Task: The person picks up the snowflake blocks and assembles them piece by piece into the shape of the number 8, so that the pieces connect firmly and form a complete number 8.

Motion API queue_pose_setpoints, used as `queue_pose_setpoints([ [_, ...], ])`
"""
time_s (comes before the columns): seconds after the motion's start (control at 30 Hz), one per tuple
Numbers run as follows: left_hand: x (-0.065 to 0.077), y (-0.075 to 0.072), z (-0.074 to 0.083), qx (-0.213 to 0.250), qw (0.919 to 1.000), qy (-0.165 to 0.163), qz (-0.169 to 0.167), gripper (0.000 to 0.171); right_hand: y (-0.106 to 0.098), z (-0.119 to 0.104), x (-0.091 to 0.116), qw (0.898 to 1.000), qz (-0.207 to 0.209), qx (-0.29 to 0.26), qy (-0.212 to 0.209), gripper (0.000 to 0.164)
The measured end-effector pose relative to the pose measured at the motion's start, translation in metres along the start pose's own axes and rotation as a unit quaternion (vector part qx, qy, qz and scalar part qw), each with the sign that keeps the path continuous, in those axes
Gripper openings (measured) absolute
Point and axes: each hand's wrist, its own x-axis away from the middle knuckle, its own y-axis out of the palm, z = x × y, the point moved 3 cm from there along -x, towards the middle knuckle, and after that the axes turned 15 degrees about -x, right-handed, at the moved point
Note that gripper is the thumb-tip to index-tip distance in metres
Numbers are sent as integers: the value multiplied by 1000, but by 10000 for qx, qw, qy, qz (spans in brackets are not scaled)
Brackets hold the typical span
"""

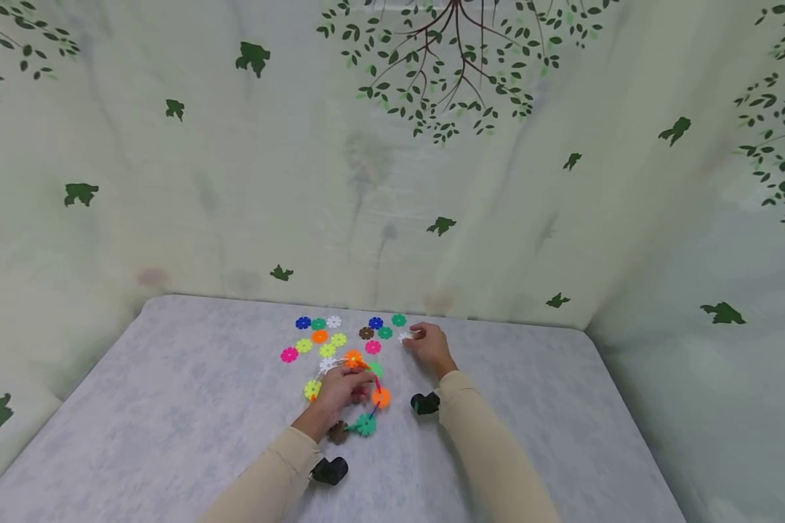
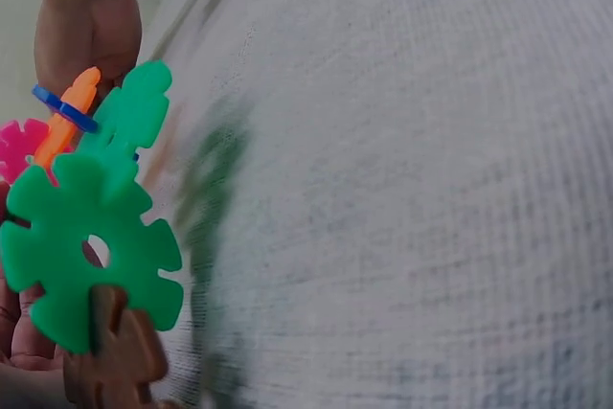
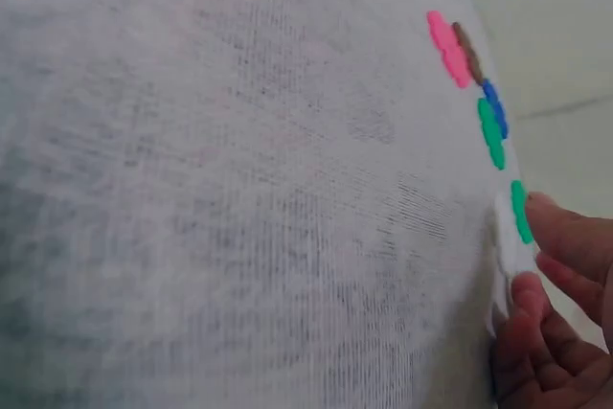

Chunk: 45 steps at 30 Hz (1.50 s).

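Note:
My left hand (image 1: 341,392) grips a curved chain of notched plastic flower discs, slotted edge to edge. In the left wrist view a green disc (image 2: 124,237) of this chain is joined to a brown disc (image 2: 120,347), with orange and blue discs behind. The head view shows the chain's orange disc (image 1: 381,398) beside the left fingers; the palm hides part of the chain. Farther right, my right hand (image 1: 432,349) pinches a loose white flower disc (image 3: 507,237) at the tabletop. A green disc (image 3: 521,211) lies just beyond those fingertips.
Several loose flower discs lie toward the table's back edge, among them a pink disc (image 1: 289,354), a blue disc (image 1: 303,322) and a brown disc (image 1: 366,333). Behind the grey-covered table (image 1: 190,392) hangs a leaf-patterned curtain (image 1: 340,181). Black wrist devices (image 1: 330,471) sit below both forearms.

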Motion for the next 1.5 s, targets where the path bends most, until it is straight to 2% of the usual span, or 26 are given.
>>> queue_pose_setpoints([
  [0.2, 1, 5, 2, -42, 10000, 64, -46, 30, 3, -6, -4, 9968, 15, 799, -88, 27],
  [0.3, 1, 6, 3, -51, 9999, 142, -11, 31, 1, -7, -4, 9959, 7, 881, -200, 23],
  [0.37, 0, 6, 3, -81, 9999, 139, 12, 31, 0, -6, -2, 9980, -133, 556, -262, 19],
  [0.47, 0, 6, 2, -190, 9997, 169, 7, 30, 2, -5, 5, 9960, -647, -433, -432, 15],
  [0.57, 0, 5, 4, -381, 9988, 309, -37, 28, 6, -10, 17, 9765, -1415, -1507, -605, 20],
  [0.63, 1, 4, 5, -492, 9979, 426, -48, 26, 7, -22, 30, 9625, -1881, -1802, -763, 24],
  [0.7, 1, 4, 7, -587, 9970, 499, -68, 25, 6, -33, 42, 9545, -2171, -1879, -801, 24],
  [0.8, 2, 4, 8, -713, 9961, 516, -88, 25, 3, -45, 55, 9493, -2403, -1840, -855, 21],
  [1.03, 4, 2, 4, -952, 9940, 502, -180, 27, 10, -45, 63, 9305, -2937, -1885, -1110, 27],
  [1.27, 5, 4, 4, -847, 9943, 621, -192, 25, 15, -42, 64, 9243, -3154, -1722, -1287, 29],
  [1.43, 6, 5, 5, -907, 9936, 649, -191, 25, 20, -28, 54, 9206, -3193, -1876, -1240, 30],
  [1.5, 6, 5, 4, -918, 9934, 662, -207, 25, 22, -22, 51, 9224, -3163, -1857, -1214, 30],
])
